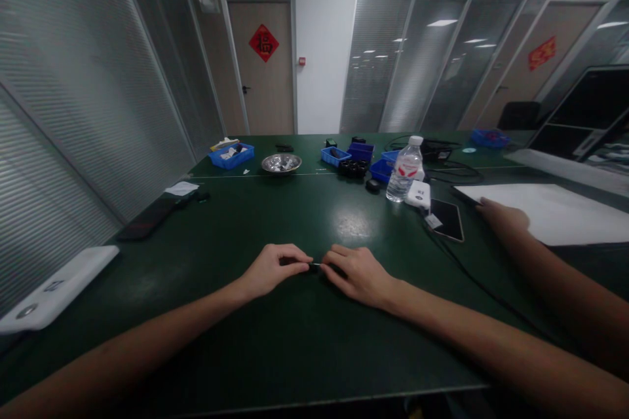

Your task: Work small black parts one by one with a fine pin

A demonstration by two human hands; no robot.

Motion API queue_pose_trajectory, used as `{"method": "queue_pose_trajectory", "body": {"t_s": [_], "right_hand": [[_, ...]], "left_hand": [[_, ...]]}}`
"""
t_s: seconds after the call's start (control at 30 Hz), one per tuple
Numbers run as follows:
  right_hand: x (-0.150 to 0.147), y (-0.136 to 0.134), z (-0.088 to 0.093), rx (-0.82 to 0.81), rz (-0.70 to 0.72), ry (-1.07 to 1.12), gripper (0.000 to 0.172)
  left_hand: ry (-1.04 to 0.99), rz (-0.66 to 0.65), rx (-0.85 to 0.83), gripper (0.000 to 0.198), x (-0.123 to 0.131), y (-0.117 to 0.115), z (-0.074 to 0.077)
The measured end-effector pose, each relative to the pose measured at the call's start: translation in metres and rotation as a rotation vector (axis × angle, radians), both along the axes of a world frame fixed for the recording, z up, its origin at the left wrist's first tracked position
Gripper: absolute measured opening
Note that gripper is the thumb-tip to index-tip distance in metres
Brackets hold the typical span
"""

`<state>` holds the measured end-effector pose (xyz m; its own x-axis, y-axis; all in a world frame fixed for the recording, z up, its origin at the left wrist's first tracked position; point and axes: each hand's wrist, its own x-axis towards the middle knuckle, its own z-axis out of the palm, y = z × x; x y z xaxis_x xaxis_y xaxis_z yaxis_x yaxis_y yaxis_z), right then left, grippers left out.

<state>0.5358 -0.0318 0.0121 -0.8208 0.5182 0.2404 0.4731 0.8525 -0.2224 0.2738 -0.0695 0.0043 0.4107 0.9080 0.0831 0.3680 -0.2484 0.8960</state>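
Note:
Over the near middle of the dark green table (236, 209), my left hand (275, 267) and my right hand (354, 273) almost meet. Between their fingertips is a small, thin dark piece with a light tip (315, 266), too small to name. Thumb and fingers of my left hand pinch its left end. My right hand is closed at its right end, with the fingers curled and the thumb side low to the tabletop. Whatever part of the piece lies inside the fingers is hidden.
A water bottle (405, 170), a white power bank (418, 194) and a phone (446, 220) stand right of centre. Farther back are a metal bowl (281, 164) and a blue basket (232, 156). Another person's hand (504, 215) rests by white paper (565, 209) at right.

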Motion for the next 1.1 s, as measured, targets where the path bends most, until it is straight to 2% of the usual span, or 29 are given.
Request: {"method": "queue_pose_trajectory", "body": {"t_s": [0.23, 0.4, 0.57, 0.83, 1.1], "right_hand": [[0.000, 0.001, -0.001, 0.000, -0.003, 0.031, 0.029], [-0.002, 0.000, -0.002, 0.042, 0.001, -0.011, 0.028], [-0.004, -0.004, -0.002, 0.091, 0.026, -0.051, 0.027], [-0.003, -0.003, -0.004, 0.031, 0.032, 0.018, 0.029], [-0.003, -0.002, 0.000, -0.003, -0.015, 0.025, 0.028]], "left_hand": [[-0.068, -0.004, -0.033, 0.024, 0.000, 0.001, 0.002], [0.067, 0.026, 0.203, 0.021, 0.007, -0.009, 0.006], [0.168, -0.049, 0.342, 0.023, 0.011, -0.014, 0.004], [0.133, -0.095, 0.202, 0.027, 0.010, -0.011, 0.010], [0.147, -0.072, 0.173, 0.029, 0.014, -0.011, 0.012]]}}
